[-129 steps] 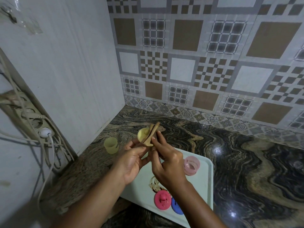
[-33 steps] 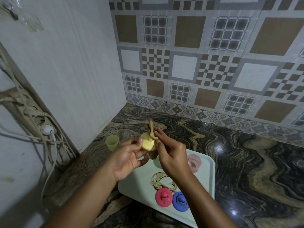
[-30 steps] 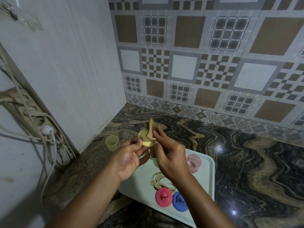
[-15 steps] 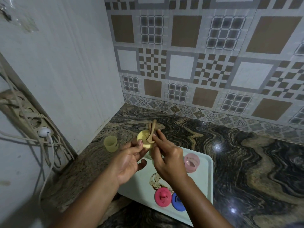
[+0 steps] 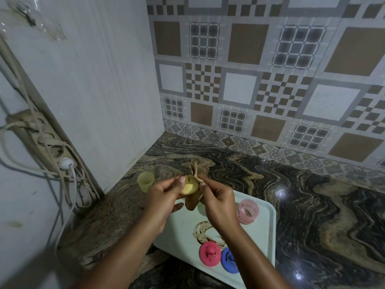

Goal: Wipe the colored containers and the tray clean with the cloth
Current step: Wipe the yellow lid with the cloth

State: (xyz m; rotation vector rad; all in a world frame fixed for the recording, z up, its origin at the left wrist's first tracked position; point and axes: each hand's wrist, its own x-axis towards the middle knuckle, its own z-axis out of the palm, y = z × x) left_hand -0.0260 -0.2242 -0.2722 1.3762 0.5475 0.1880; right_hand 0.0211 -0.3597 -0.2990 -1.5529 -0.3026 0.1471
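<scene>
Left hand (image 5: 164, 197) grips the yellow lid (image 5: 189, 186) tilted up, so the right hand (image 5: 216, 200) can pinch the cloth (image 5: 194, 174), seemingly into its hollow.

Open marbled surface (image 5: 312, 205) lies to my right. A wall (image 5: 100, 101) and hanging cables (image 5: 68, 184) close my left. A yellow cup (image 5: 145, 181) stands near that wall.

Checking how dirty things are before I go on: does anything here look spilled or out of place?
Yes. A brown smear lies on the tray, near the red lid. One yellow cup stands off the tray on the counter, while the pink cup sits on it.
</scene>
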